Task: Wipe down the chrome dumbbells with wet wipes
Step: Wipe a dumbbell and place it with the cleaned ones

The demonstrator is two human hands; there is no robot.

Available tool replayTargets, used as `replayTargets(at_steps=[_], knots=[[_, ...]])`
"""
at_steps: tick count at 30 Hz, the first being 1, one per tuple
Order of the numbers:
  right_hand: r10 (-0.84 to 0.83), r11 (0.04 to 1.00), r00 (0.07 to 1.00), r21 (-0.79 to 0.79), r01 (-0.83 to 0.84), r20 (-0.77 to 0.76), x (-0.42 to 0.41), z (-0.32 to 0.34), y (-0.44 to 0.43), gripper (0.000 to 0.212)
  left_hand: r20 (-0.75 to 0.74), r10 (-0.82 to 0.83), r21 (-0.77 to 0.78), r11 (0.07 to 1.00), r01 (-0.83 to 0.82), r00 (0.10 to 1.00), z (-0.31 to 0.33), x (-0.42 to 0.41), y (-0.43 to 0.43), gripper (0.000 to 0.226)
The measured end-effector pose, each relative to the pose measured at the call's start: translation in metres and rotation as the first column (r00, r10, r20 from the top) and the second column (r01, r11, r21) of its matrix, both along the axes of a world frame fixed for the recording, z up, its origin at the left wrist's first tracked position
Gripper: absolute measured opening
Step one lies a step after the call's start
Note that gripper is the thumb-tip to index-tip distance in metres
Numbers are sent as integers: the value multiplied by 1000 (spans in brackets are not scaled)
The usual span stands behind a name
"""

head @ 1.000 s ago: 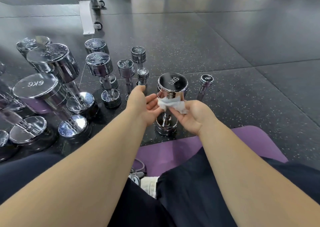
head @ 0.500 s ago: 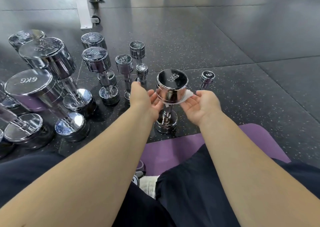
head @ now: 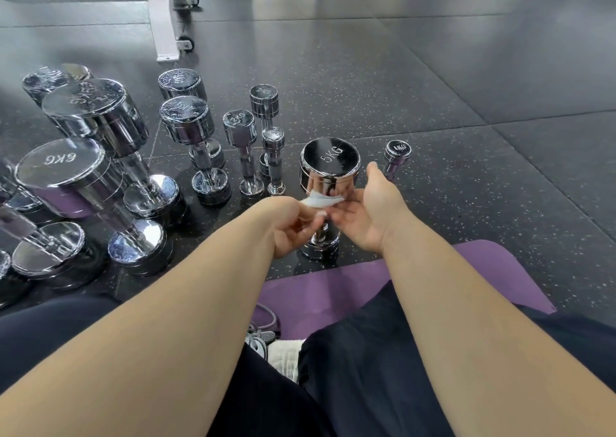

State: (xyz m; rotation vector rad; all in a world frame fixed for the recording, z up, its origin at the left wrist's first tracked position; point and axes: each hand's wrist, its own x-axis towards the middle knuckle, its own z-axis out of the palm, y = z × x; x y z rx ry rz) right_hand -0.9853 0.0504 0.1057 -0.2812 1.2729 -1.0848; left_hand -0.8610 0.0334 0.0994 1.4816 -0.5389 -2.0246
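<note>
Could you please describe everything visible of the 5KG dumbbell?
The 5KG dumbbell stands upright on one end on the dark speckled floor, just beyond the purple mat. It is mirror-bright chrome: a round top head with 5KG on its flat face, a thin handle, and a bottom head partly hidden behind the hands. The wet wipe, pinched by the left hand and touched by the right hand, crosses the top head's lower edge; whether it touches the metal is unclear.
</note>
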Motion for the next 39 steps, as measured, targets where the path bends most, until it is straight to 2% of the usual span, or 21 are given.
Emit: replayTargets(at_steps=[2,3,5,8,11,14,18,21,23,25,28,31,32,35,37,39], knots=[[36,999,958,20,-32,-285,-2,-1,-2,66,-28,104,-20,994,-105,994,-2,0,-5,18],[33,999,944,16,-29,-329,-3,-1,-3,65,-40,123,-40,991,-124,992,-1,0,-8,19],[7,1000,951,-16,-12,-308,-4,-1,-7,63,-67,158,-69,984,-163,985,6,1,-13,21],[-46,998,960,-46,34,-276,-5,-2,-14,58,-97,306,-140,938,-318,947,14,-3,-17,20],[-125,992,950,-67,110,-287,-9,-4,-23,56,32,336,-280,907,-314,941,11,-9,-11,24],[-187,982,949,-87,170,-252,-13,-5,-33,54,64,313,-234,928,-291,948,6,-17,2,29],[-177,982,972,-92,164,-156,-11,-6,-39,53,-27,451,-212,870,-446,892,7,-31,0,45],[-169,982,983,-99,161,-76,-11,-5,-40,59,-134,479,-182,849,-497,867,11,-28,-21,37],[-168,982,984,-92,163,-49,-14,-3,-39,60,-102,367,-219,898,-380,925,12,-23,-32,41],[-153,984,988,-100,150,-30,-15,-2,-39,61,6,227,-293,932,-215,974,9,-18,-40,46],[-119,988,992,-107,114,-43,-11,-3,-39,62,81,111,-406,911,-68,991,14,-13,-42,25],[-149,983,989,-107,147,-10,-8,0,-35,61,-17,106,-528,843,-99,994,24,-7,-34,31],[-158,981,987,-115,157,3,-9,0,-35,63,15,106,-587,806,-77,994,27,-5,-28,32],[-152,979,988,-132,153,15,-10,2,-30,65,279,152,-689,720,87,948,29,-9,-12,30],[-139,979,990,-149,137,-1,-7,4,-27,63,348,195,-679,727,103,917,27,-11,-3,31],[-129,978,991,-167,125,-16,-7,3,-25,61,406,203,-713,680,170,891,24,-13,1,33]])
